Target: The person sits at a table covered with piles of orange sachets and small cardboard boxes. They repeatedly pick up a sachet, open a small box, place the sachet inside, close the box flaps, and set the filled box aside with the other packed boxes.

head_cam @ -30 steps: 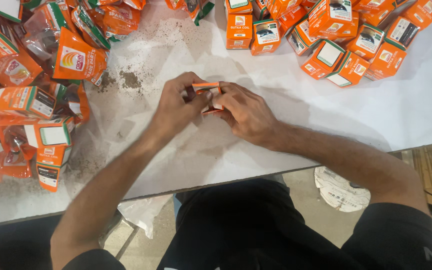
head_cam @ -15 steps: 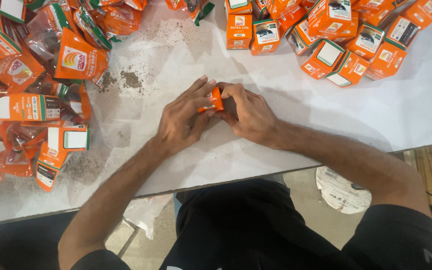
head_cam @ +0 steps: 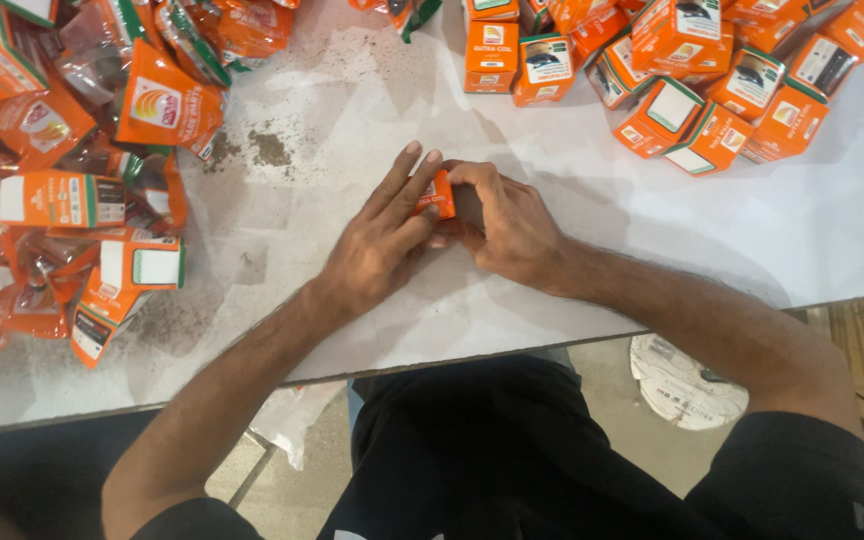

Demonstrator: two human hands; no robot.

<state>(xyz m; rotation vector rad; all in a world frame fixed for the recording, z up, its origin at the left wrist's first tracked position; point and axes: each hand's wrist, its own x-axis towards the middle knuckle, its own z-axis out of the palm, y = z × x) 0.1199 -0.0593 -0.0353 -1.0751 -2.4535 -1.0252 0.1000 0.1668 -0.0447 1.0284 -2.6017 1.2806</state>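
Both of my hands meet over the middle of the white table [head_cam: 372,110], just beyond its near edge. Between them sits one small orange carton [head_cam: 440,193], on or just above the table; I cannot tell which.

Left hand [head_cam: 377,240]: comes in from the near left, fingers straight and held close together, laid flat against the carton's left face. Fingertips point far and a little right. The thumb is tucked under and out of sight.

Right hand [head_cam: 512,225]: comes in from the right, fingers curled over the carton's far end and right side, wrapped round it. The palm hides most of the box; only a strip of the orange face shows.

The relation that matters: the carton's long axis appears to run near to far, tilted slightly right at its far end, roughly parallel to the left fingers. It lies right of the left fingers and left of the right palm, touching both. Neither hand is nearer; both are on it.

Surroundings: at far right, well apart from the hands, a cluster of closed orange-and-green boxes [head_cam: 672,100]. At far left, a loose heap of flattened cartons and clear packets [head_cam: 82,190]. Grey dust patches [head_cam: 267,148] lie on the table between that heap and the hands.
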